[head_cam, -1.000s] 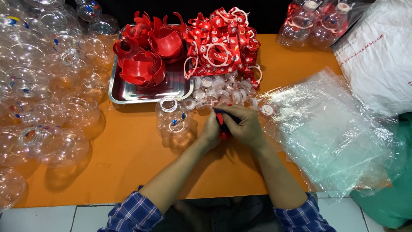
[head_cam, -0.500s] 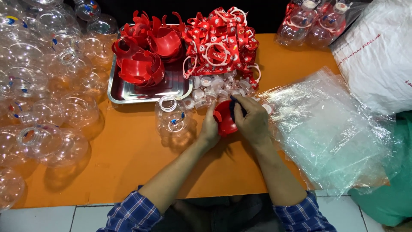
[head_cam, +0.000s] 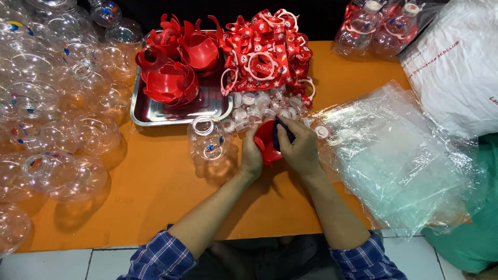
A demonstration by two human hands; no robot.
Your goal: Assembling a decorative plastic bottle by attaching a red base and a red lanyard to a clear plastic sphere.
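Both hands, left (head_cam: 252, 155) and right (head_cam: 299, 150), grip a red cup (head_cam: 265, 141) mid-table, bare orange tabletop (head_cam: 155, 192) toward its near edge.

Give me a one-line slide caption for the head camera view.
Both hands, left hand and right hand, grip a red plastic piece over an orange table, beside a clear bottle and steel tray.

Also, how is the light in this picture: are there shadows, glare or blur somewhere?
Head view: light is even and the picture sharp; soft shadows lie under the clear bottle; glare shows on the steel tray and plastic bags; both hands, left hand and right hand, are unblurred.
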